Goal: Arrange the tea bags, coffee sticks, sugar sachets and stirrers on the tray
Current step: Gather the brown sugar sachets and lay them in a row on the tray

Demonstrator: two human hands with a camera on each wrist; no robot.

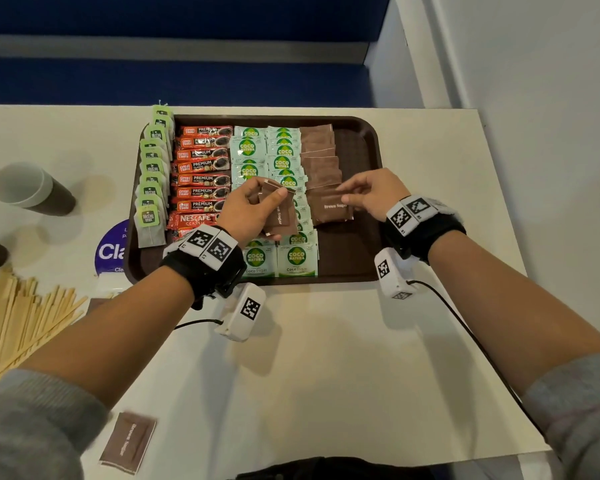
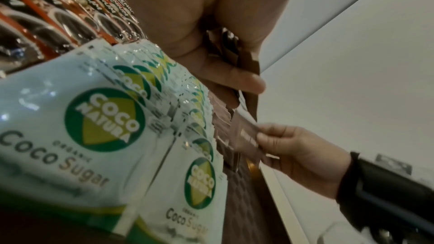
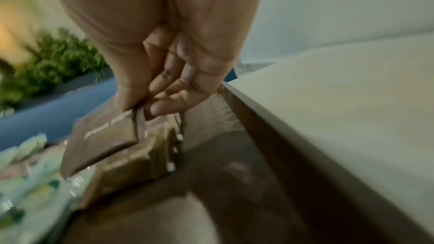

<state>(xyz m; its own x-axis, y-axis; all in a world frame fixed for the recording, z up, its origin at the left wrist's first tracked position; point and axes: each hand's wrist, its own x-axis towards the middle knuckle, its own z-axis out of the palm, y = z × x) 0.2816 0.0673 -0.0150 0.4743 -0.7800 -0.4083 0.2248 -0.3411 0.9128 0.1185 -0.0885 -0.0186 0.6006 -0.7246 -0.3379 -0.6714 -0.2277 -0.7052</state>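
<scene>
- A cream-white table fills the lower two thirds of the head view.
- Behind it, across the top of the frame, runs a dark blue wall crossed by a grey horizontal band.
- A plain white wall takes the upper right and runs down the right edge.
- In the right wrist view, blurred green foliage shows at the left.
- Light is soft and even, with faint shadows on the tabletop.

Dark brown plastic tray, textured matt base. Glossy foil coffee sticks, shiny coco sugar sachets, matt brown paper sugar sachets. Pale wooden stirrers at left bench edge. Smooth matt cream bench.
</scene>
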